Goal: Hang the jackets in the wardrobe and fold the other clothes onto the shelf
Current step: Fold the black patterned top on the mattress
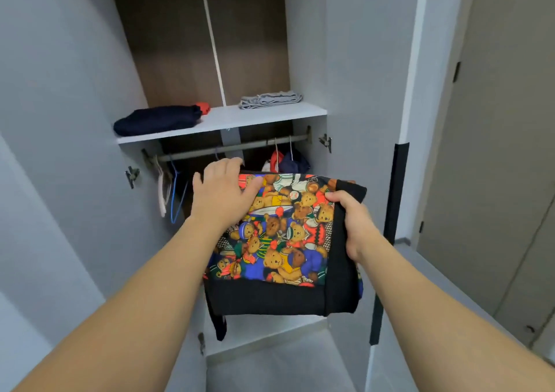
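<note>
A folded black garment with a bright teddy-bear print [279, 241] is held up in front of the open wardrobe, below the white shelf [258, 115]. My left hand [222, 193] lies flat on its upper left corner, fingers straight. My right hand [356, 223] grips its right edge, thumb over the black cloth. On the shelf lie a folded navy garment with a red part [159, 120] at the left and a folded grey garment [270, 100] at the right. Under the shelf, jackets [288, 162] hang from the rail [234, 147], partly hidden by the held garment.
Bare white and blue hangers [169, 193] dangle at the rail's left end. The wardrobe doors stand open on both sides, the right one with a black edge strip [396, 199]. A grey floor [276, 364] lies below.
</note>
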